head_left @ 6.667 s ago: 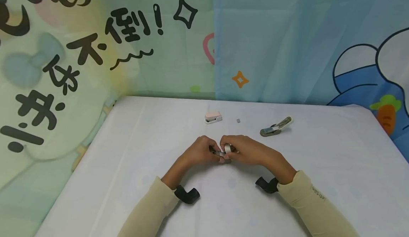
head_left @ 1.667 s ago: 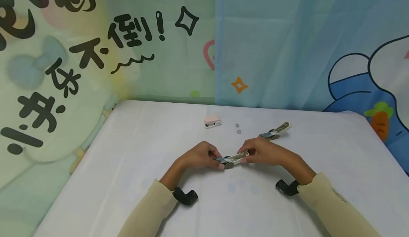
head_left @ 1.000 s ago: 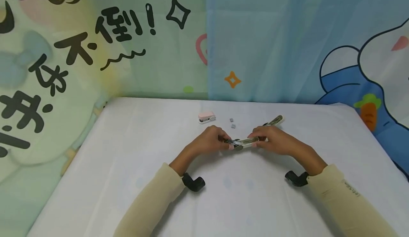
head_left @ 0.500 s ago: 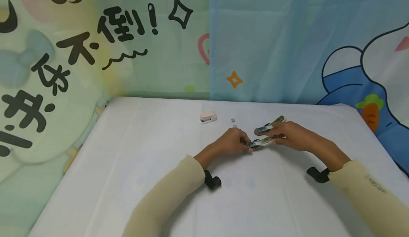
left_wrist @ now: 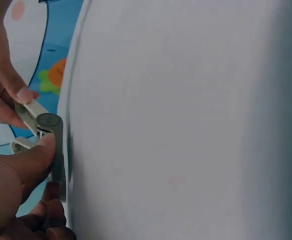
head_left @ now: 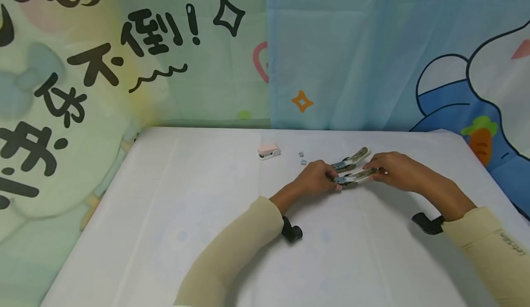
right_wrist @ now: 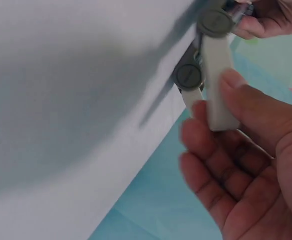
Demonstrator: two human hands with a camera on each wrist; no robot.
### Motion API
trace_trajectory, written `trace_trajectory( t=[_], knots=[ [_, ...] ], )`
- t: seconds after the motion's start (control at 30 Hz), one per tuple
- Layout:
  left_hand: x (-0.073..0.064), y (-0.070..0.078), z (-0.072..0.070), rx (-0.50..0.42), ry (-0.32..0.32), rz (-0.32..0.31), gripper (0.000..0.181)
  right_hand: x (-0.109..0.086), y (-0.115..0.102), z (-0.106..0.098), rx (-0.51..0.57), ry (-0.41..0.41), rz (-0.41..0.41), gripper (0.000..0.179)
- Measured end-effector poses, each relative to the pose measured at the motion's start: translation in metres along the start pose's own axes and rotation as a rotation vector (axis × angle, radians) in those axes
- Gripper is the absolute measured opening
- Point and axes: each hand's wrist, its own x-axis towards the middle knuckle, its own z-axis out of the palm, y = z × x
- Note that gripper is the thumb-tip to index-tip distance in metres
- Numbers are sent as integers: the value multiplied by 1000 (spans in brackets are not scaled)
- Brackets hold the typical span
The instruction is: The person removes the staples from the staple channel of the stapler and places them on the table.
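In the head view, both hands hold a grey-green and cream stapler [head_left: 355, 176], swung wide open at its hinge. My left hand [head_left: 315, 178] pinches its left end, partly covering it. At the opposite end, my right hand [head_left: 400, 171] pinches the cream arm between thumb and fingers; the right wrist view shows this cream arm [right_wrist: 219, 85] closely. Just behind lies a second, similar opened stapler [head_left: 352, 159] on the table. In the left wrist view, the thumb presses near the held stapler's round hinge [left_wrist: 49, 120].
A small pink and white stapler [head_left: 269, 151] stands farther back on the white-covered table [head_left: 186, 196]. Two small grey pieces, like staple strips, lie right of it, the nearer grey piece [head_left: 303, 162] close to the left hand. A printed curtain [head_left: 331, 58] hangs behind.
Both hands have carried the opened stapler rightward, alongside the second stapler. Compared with the oldest frame, a second small grey piece lies on the table and the held stapler is opened out.
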Motion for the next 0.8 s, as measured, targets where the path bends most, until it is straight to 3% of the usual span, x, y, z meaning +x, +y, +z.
trace_trajectory(
  t=[0.17,0.33,0.43,0.57,0.67,0.8],
  knots=[
    [-1,5,1,37,-25,-19,29,0,-3,-1,4,-61,59,31],
    [-3,8,-3,33,-48,-24,31,1,-9,-5,-103,-89,193,50],
    [-4,4,-5,24,-68,-4,33,5,-16,-8,-135,-30,255,60],
    [-7,-6,-12,-27,-70,24,35,13,-24,-11,-89,93,222,47],
    [-11,-11,-22,-49,-29,46,33,21,-29,-11,-41,141,175,37],
    [-19,-16,-44,35,116,100,38,38,-39,-8,4,145,169,35]
  ],
)
